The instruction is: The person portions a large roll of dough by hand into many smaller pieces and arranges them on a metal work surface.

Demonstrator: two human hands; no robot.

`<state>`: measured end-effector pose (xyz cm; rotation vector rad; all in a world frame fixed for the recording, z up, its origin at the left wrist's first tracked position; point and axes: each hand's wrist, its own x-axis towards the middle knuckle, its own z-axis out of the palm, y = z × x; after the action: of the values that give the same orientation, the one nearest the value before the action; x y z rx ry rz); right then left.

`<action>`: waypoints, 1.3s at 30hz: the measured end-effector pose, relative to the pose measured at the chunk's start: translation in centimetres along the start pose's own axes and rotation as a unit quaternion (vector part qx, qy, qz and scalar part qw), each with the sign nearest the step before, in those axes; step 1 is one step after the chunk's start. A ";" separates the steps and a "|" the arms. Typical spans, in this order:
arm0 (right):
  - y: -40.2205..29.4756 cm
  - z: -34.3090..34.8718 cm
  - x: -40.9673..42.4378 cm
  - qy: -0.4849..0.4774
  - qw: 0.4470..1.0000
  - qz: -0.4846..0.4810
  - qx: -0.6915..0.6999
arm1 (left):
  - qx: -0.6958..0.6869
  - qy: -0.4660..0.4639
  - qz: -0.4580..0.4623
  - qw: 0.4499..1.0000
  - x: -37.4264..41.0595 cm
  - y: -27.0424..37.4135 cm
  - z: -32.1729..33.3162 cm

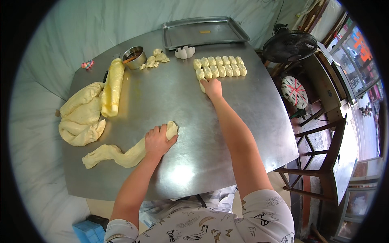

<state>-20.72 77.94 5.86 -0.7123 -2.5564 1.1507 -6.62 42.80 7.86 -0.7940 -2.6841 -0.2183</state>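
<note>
My left hand (pixel 157 140) is wrapped over a long rope of dough (pixel 117 156) near its torn right end. The rope lies in a wavy line on the steel table (pixel 185 109). Farther off, my right hand (pixel 212 87) has its fingers on a small dough piece (pixel 202 86), partly covered by the hand. That piece touches the table just below two rows of similar dough pieces (pixel 222 70), set side by side. A large folded mass of dough (pixel 80 117) rests at the left, beside a roll wrapped in yellowish plastic film (pixel 114 88).
Along the back stand a metal bowl (pixel 134 57) with a brown utensil, dough scraps (pixel 155 58), a white lobed object (pixel 184 52) and a steel tray (pixel 205 32). A knife handle (pixel 105 76) shows behind the roll. A black fan (pixel 290 46) and wooden furniture (pixel 322 152) are at the right.
</note>
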 end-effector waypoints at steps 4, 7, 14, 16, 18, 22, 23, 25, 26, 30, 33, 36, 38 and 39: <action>0.0 0.9 -0.3 0.019 1.000 -0.008 -0.021 | -0.018 -0.043 -0.056 0.997 1.2 0.3 -0.4; 0.5 0.4 -0.4 0.067 0.996 -0.053 -0.028 | -0.073 -0.113 -0.103 0.986 2.9 0.4 -1.2; -7.2 -1.2 -16.2 -0.145 0.973 -0.168 0.066 | -0.233 -0.074 -0.086 0.966 2.3 -0.1 -3.4; -7.9 -0.7 -21.8 -0.142 0.974 -0.142 0.107 | -0.254 -0.019 -0.037 0.966 1.3 2.7 -3.2; -6.4 1.3 -23.1 -0.117 0.981 -0.098 0.119 | -0.178 0.045 -0.005 0.983 -0.1 4.7 -1.6; -5.8 3.8 -23.4 -0.079 0.989 -0.027 0.119 | -0.098 0.088 -0.012 0.991 -0.7 6.3 -0.4; -5.3 4.8 -23.5 -0.049 0.991 -0.025 0.123 | -0.099 0.070 -0.021 0.992 -0.6 6.5 -0.2; -6.7 5.5 -24.3 -0.030 0.990 -0.022 0.136 | -0.093 0.038 -0.045 0.994 0.1 6.2 -0.1; -7.0 5.4 -24.6 -0.021 0.989 -0.021 0.143 | -0.079 0.021 -0.056 0.995 0.2 6.2 -0.1; -10.3 3.1 -25.1 -0.082 0.990 0.030 0.113 | -0.094 0.004 -0.077 0.993 0.5 5.5 0.0; -10.5 3.0 -24.1 -0.081 0.993 0.047 0.077 | -0.084 -0.034 -0.091 0.992 1.3 5.6 1.0; -9.2 3.1 -23.0 -0.086 0.993 0.053 0.059 | -0.039 -0.116 -0.080 0.989 2.0 5.5 1.6; -8.2 2.8 -22.6 -0.081 0.994 0.049 0.053 | -0.027 -0.143 -0.088 0.985 2.6 5.8 2.0; -8.5 2.6 -22.6 -0.091 0.994 0.046 0.030 | -0.030 -0.146 -0.087 0.985 2.7 5.6 2.2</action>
<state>-5.42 59.59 9.94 -0.7514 -2.6472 1.3738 -6.23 49.34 7.05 -0.6519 -3.0408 -0.2431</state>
